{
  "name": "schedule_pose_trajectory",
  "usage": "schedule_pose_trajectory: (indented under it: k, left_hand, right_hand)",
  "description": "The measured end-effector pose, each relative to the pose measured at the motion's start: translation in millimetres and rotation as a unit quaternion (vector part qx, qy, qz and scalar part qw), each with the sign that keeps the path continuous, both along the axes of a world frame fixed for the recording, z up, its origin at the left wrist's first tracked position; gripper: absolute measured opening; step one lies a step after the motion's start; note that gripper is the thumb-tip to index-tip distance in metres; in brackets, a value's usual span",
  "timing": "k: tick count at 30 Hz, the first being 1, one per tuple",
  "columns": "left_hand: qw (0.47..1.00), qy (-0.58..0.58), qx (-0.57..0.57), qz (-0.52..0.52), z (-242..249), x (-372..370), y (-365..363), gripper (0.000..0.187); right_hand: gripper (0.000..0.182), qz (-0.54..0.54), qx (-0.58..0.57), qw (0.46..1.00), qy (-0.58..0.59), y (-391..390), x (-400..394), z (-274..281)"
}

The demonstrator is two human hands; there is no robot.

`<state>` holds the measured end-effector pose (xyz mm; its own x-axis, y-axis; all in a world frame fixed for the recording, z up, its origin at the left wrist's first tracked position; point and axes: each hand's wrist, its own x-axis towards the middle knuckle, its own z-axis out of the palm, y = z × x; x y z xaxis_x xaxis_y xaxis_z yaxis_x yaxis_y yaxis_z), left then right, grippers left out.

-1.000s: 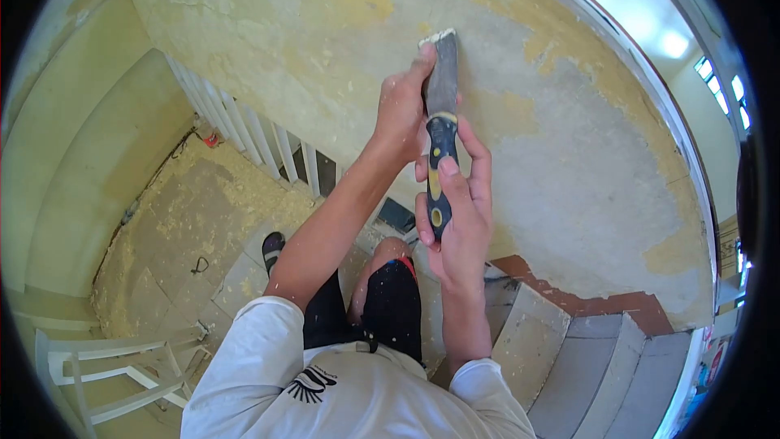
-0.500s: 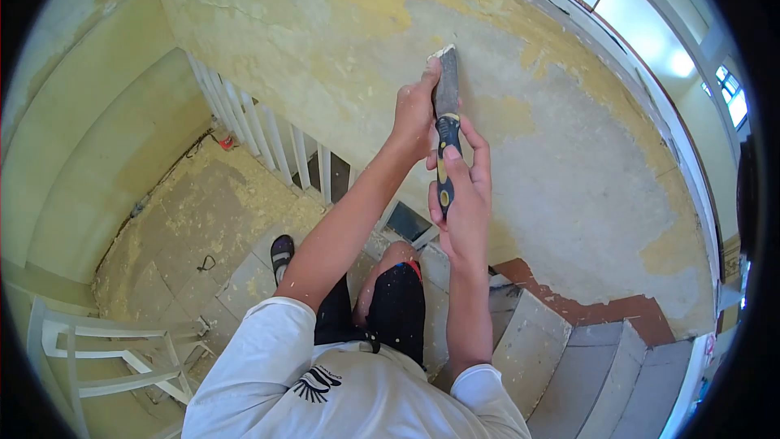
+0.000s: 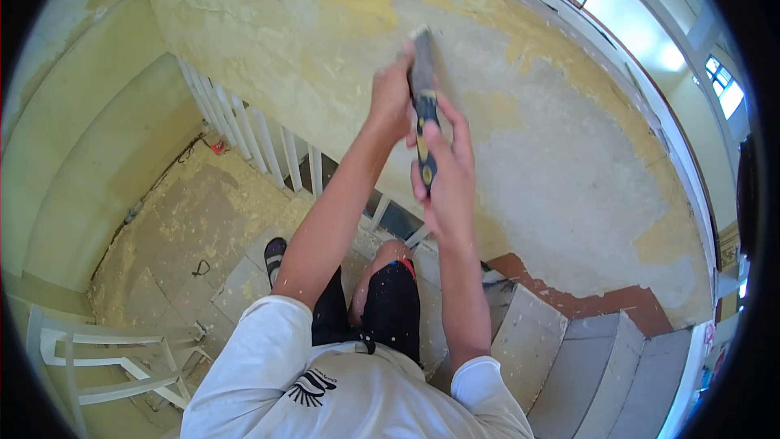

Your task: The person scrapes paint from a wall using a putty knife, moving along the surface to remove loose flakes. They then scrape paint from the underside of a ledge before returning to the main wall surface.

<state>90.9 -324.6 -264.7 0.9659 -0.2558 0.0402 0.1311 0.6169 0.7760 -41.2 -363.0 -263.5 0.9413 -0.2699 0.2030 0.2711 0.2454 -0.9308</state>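
A putty knife [image 3: 422,69] with a grey blade and a black-and-yellow handle is held up in front of the wall [image 3: 561,171], its tip pointing up and away. Pale residue sits along the blade's end. My right hand [image 3: 451,167] is wrapped round the handle, with the thumb on top. On the blade's left side, my left hand [image 3: 390,97] is closed with its thumb against the blade; its other fingers are mostly hidden and slightly blurred. Bare grey patches and flaking yellow paint cover the wall. Whether the tip touches the wall is hard to tell.
Tiled steps [image 3: 585,358] rise at the lower right, beside a brown skirting strip [image 3: 569,301]. White railing bars [image 3: 244,130] stand below the wall's left part. Paint flakes litter the landing floor [image 3: 187,219]. A white metal rail [image 3: 114,358] is at the lower left.
Both hands and the putty knife have shifted up and to the left in view. The hold on the knife looks the same.
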Motion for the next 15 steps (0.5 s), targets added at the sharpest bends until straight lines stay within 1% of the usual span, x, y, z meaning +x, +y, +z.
schedule_pose_trajectory:
  k: [2,4,6,9,12,13,15]
  left_hand:
    - [0.999,-0.003,0.025,-0.023,-18.2,-2.5,-4.8,0.05]
    - [1.0,-0.003,0.019,-0.02,-10.9,-11.9,-2.2,0.049]
    - [0.999,-0.01,0.019,-0.026,-7.0,-11.6,-0.2,0.046]
    - [0.998,-0.051,0.032,-0.018,6.8,12.1,11.5,0.047]
    - [0.998,-0.058,0.005,0.002,10.0,18.4,14.2,0.048]
    - [0.999,-0.046,0.013,0.009,4.8,13.8,11.9,0.049]
    - [0.999,-0.024,-0.021,0.005,-2.1,14.3,8.0,0.049]
  right_hand:
    - [0.043,-0.022,0.023,0.999,-0.005,6.8,-7.9,-14.2]
    - [0.043,-0.027,0.046,0.999,-0.009,5.4,-9.3,-28.1]
    - [0.042,-0.013,0.045,0.999,-0.019,4.4,-2.3,-23.6]
    - [0.043,0.008,0.036,0.999,-0.017,2.0,11.8,-8.8]
    - [0.043,0.021,0.02,0.999,-0.022,5.4,20.2,-0.5]
    - [0.043,0.017,0.025,0.999,-0.018,9.7,13.1,-4.5]
    - [0.043,0.007,0.033,0.999,-0.002,14.9,7.4,-8.8]
